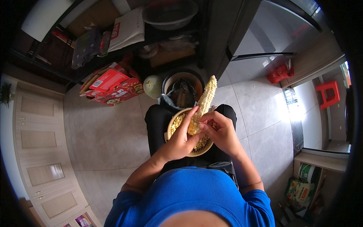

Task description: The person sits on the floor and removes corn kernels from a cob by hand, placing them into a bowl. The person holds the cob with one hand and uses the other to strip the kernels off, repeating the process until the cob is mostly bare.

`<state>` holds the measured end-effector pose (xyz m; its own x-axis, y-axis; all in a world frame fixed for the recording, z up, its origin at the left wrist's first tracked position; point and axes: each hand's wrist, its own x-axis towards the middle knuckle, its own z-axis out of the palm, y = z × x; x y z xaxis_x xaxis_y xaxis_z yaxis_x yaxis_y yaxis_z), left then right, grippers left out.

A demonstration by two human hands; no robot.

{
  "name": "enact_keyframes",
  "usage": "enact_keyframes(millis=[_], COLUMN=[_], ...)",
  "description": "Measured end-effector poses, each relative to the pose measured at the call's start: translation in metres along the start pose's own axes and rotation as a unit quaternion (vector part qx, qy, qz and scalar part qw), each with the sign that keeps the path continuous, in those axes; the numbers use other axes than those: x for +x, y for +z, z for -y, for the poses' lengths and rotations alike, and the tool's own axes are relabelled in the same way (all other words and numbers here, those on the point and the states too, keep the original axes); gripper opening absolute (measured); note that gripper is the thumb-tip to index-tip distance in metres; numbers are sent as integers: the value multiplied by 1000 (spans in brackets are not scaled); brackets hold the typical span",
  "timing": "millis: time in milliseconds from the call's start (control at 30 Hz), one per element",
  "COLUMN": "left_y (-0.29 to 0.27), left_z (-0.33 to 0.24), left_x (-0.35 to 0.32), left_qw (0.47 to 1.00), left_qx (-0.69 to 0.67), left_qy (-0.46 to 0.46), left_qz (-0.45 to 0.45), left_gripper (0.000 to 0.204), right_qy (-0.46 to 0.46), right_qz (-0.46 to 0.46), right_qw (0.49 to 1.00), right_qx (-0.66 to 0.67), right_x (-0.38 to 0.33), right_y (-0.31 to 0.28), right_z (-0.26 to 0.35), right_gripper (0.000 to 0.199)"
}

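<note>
An ear of corn slants up and away over my lap, its far part mostly stripped to the pale cob and yellow kernels left at the near end. My left hand is closed around its lower left side. The fingers of my right hand pinch at the kernels near the bottom end, with the thumb pressed on them. Beneath both hands a round yellow basket rests on my thighs. Loose corn kernels lie inside it, partly hidden by my hands.
Beyond my knees stands a round bin with a dark liner, beside a pale green melon. A red carton sits on the floor at the left. Dark shelves hold a clear plastic basin. A red stool is far right.
</note>
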<state>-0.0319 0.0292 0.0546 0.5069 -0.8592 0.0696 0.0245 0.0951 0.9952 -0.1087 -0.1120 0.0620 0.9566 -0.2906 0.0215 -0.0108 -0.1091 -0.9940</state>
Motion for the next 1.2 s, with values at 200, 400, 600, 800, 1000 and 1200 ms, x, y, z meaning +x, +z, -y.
enact_keyframes(millis=[200,400,600,800,1000,1200], left_y=[11,6,8,5,2,2], left_z=[3,-3,-2,-7,1,-5], left_x=[-3,-5,-5,-2,-2,-3], left_qw=[998,997,994,976,987,997], left_qx=[42,-64,-104,-211,-155,-66], left_qy=[26,-30,-28,-53,-10,2], left_qz=[-46,-14,-11,-18,-27,-34], left_gripper=[64,64,64,66,66,66], right_qy=[-87,3,-58,-74,-143,-188], right_qz=[-49,50,-9,-1,-28,0], right_qw=[988,999,997,996,973,957], right_qx=[-114,-16,-50,-42,-182,-222], right_x=[-2,0,-1,-4,-7,-7], right_y=[7,-9,-2,-3,2,1], right_z=[6,7,7,9,18,23], right_gripper=[12,16,13,17,16,18])
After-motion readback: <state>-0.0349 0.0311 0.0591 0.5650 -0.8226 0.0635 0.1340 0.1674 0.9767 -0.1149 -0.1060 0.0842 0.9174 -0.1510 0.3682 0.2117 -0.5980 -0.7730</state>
